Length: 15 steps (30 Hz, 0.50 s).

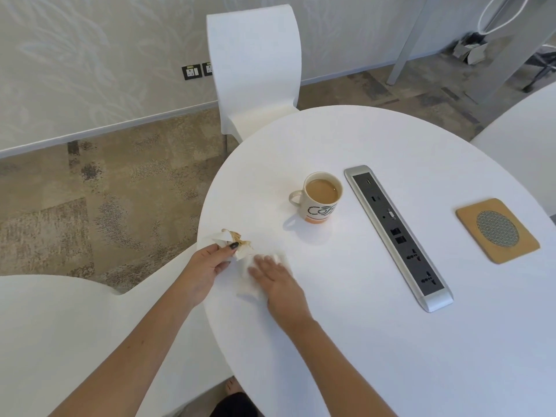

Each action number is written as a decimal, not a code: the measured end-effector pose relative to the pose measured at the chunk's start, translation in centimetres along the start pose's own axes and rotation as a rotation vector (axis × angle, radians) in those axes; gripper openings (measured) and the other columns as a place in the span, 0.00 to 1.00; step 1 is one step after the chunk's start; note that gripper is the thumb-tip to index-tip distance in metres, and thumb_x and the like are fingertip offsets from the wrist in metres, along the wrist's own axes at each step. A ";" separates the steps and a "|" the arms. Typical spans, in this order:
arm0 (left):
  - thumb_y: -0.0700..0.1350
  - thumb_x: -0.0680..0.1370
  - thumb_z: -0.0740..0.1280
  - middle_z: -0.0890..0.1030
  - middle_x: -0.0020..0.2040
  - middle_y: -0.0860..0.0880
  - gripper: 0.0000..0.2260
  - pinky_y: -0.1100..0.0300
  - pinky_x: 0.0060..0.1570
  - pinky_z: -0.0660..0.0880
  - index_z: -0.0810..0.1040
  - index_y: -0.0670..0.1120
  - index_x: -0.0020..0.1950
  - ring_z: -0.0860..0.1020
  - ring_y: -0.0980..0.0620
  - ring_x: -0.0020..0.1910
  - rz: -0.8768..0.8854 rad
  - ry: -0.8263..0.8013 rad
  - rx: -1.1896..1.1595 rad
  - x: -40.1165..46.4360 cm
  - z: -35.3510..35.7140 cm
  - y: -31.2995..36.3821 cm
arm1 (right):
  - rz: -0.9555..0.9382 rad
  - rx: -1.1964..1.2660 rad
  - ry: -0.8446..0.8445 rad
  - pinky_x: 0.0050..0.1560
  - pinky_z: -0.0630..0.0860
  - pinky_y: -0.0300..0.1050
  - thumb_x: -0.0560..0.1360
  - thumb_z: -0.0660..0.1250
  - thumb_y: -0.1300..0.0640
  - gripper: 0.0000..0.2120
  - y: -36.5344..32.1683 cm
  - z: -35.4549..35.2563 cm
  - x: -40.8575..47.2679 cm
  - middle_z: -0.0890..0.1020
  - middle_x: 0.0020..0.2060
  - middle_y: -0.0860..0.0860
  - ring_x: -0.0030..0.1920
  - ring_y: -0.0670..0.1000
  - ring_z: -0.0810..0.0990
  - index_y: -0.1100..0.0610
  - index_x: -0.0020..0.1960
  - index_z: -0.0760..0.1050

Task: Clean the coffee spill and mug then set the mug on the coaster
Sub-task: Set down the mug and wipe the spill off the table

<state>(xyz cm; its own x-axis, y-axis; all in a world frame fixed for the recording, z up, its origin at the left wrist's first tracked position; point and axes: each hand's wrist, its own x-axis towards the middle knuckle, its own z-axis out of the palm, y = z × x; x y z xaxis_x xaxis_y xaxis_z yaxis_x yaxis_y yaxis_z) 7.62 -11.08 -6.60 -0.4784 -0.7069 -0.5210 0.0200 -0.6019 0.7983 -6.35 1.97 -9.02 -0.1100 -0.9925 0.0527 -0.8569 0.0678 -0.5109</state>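
Note:
A cream mug (320,207) full of milky coffee stands upright on the round white table (361,341), its handle to the left. My left hand (207,266) pinches a crumpled, coffee-stained tissue (237,240) at the table's left edge. Beside it my right hand (276,281) lies flat with straight fingers, pressing a clean white tissue (249,284) against the tabletop. A tan square coaster (469,218) with a grey mesh disc lies far right on the table, well apart from the mug.
A long silver power strip (398,236) is set into the table between mug and coaster. A white chair (255,70) stands beyond the table; another white seat (60,326) is at lower left. Patterned carpet (105,206) covers the floor.

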 end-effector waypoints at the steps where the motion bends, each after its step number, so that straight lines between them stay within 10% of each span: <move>1: 0.40 0.77 0.67 0.86 0.43 0.55 0.07 0.65 0.50 0.72 0.85 0.47 0.43 0.80 0.60 0.44 -0.002 0.006 -0.001 0.0 -0.1 0.0 | 0.058 0.010 -0.009 0.72 0.58 0.55 0.75 0.64 0.60 0.19 1.1 -0.9 -0.2 0.71 0.68 0.60 0.69 0.62 0.69 0.61 0.65 0.74; 9: 0.39 0.76 0.68 0.84 0.52 0.51 0.06 0.60 0.64 0.67 0.82 0.44 0.52 0.78 0.55 0.57 0.062 -0.015 0.062 -0.7 1.0 -0.6 | 0.549 -0.012 0.234 0.75 0.54 0.53 0.76 0.58 0.69 0.25 11.4 -7.6 -6.0 0.62 0.75 0.51 0.76 0.54 0.56 0.53 0.70 0.68; 15: 0.39 0.75 0.69 0.80 0.60 0.42 0.04 0.54 0.69 0.64 0.81 0.43 0.49 0.75 0.48 0.62 0.108 0.027 0.096 -1.0 1.6 -1.2 | 0.486 -0.044 0.247 0.73 0.52 0.48 0.75 0.65 0.64 0.22 7.0 -4.3 -6.9 0.65 0.73 0.50 0.74 0.56 0.62 0.53 0.69 0.71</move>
<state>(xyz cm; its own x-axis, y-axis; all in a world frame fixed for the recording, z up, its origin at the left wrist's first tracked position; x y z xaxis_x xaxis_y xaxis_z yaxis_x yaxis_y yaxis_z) 6.66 -8.99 -6.54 -0.4545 -0.7761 -0.4372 -0.0143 -0.4844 0.8747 -13.78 9.77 -9.27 -0.6090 -0.7928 0.0223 -0.6977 0.5222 -0.4905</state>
